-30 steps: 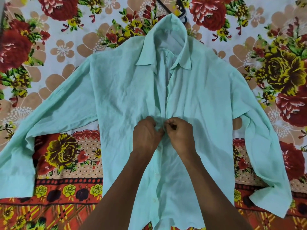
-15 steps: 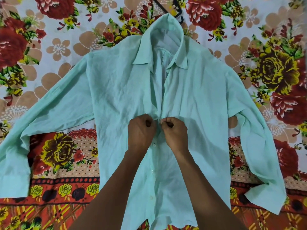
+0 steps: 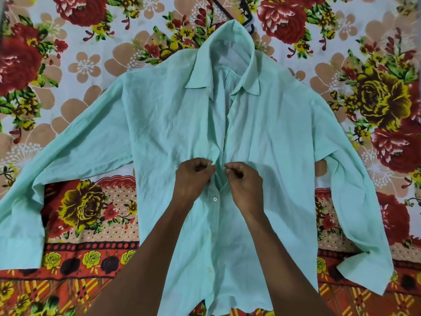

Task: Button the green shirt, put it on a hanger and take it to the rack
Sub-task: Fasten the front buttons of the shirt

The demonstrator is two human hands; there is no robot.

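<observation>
The pale green shirt (image 3: pixel 159 133) lies flat, front up, on a flowered bedsheet, sleeves spread to both sides and collar pointing away from me. Its lower front is closed, with a white button (image 3: pixel 214 198) showing just below my hands; the front above them gapes open up to the collar. My left hand (image 3: pixel 192 179) pinches the left front edge at mid-chest. My right hand (image 3: pixel 245 184) pinches the right front edge a little apart from it. A black hanger (image 3: pixel 247 15) lies on the sheet beyond the collar, mostly hidden by it.
The flowered bedsheet (image 3: pixel 79 65) covers everything around the shirt. The left cuff (image 3: pixel 20 242) reaches the frame's left edge, and the right cuff (image 3: pixel 366 272) lies at the lower right. No rack is in view.
My hands have moved up the shirt front and drawn slightly apart. A fastened button now shows below them where they were working a second ago.
</observation>
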